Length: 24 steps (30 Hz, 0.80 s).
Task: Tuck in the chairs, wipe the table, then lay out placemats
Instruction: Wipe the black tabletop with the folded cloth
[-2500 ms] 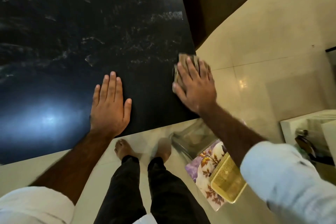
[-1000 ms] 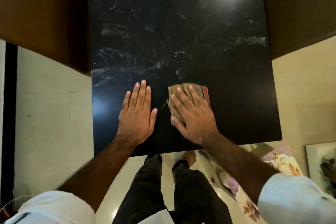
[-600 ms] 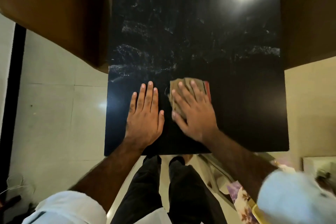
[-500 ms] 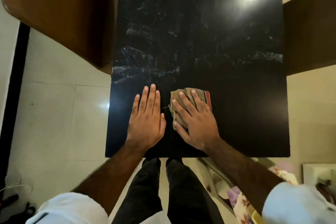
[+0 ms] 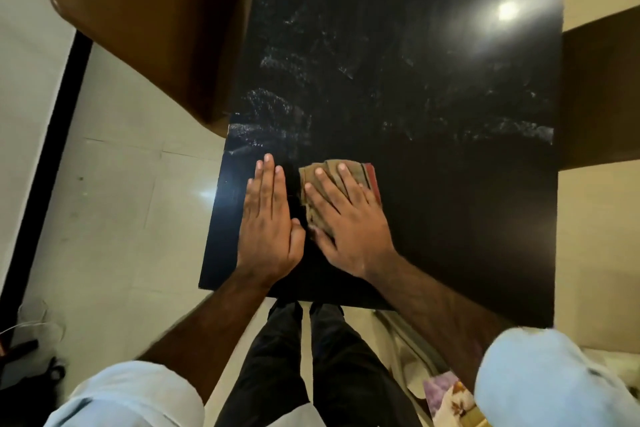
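My right hand (image 5: 349,222) covers most of the cloth (image 5: 332,170). The table (image 5: 450,218) runs off the top edge. Left chair (image 5: 138,28) and right chair (image 5: 599,97) are cut off by the frame. My right sleeve (image 5: 540,378) is blurred.

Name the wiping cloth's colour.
The cloth is tan-brown with a red edge; head view.

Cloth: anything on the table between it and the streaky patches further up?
Nothing visible. The right hand presses the cloth flat on the table; the dark surface from the cloth up to the streaks shows no object. The left hand lies flat beside the cloth, to its left, off that path.
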Each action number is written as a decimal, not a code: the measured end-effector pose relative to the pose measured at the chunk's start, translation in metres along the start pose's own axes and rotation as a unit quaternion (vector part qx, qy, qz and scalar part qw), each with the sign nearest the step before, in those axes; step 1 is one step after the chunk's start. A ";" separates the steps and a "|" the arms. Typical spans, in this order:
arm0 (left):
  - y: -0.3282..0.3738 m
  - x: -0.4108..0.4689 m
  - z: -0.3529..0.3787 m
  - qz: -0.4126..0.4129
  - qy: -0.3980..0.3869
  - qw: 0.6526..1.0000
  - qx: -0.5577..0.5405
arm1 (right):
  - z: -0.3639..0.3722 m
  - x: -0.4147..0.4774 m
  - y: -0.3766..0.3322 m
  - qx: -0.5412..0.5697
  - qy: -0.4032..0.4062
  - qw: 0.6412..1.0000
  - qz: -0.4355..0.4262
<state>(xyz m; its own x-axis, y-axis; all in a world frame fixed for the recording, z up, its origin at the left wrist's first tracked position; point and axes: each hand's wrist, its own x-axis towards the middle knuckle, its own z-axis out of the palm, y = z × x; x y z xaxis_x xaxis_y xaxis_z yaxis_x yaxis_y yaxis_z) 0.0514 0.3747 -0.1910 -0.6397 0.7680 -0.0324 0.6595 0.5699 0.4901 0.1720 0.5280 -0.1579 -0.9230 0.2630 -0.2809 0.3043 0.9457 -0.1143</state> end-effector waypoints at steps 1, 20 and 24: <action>0.000 -0.001 -0.002 -0.005 0.014 1.000 -0.023 | -0.002 0.003 0.001 0.004 0.000 1.000 -0.009; 0.067 0.128 0.002 0.001 -0.041 0.983 0.179 | -0.018 0.033 0.107 0.053 0.061 0.988 0.129; 0.060 0.094 0.006 -0.008 -0.068 0.982 0.176 | -0.007 0.033 0.111 0.051 0.067 0.987 0.135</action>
<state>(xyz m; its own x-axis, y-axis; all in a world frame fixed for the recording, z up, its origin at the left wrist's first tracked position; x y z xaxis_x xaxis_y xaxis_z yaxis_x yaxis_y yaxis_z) 0.0334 0.4825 -0.1701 -0.6088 0.7760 -0.1649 0.7604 0.6300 0.1576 0.1734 0.6427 -0.1731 -0.8262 0.5315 -0.1869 0.5587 0.8156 -0.1505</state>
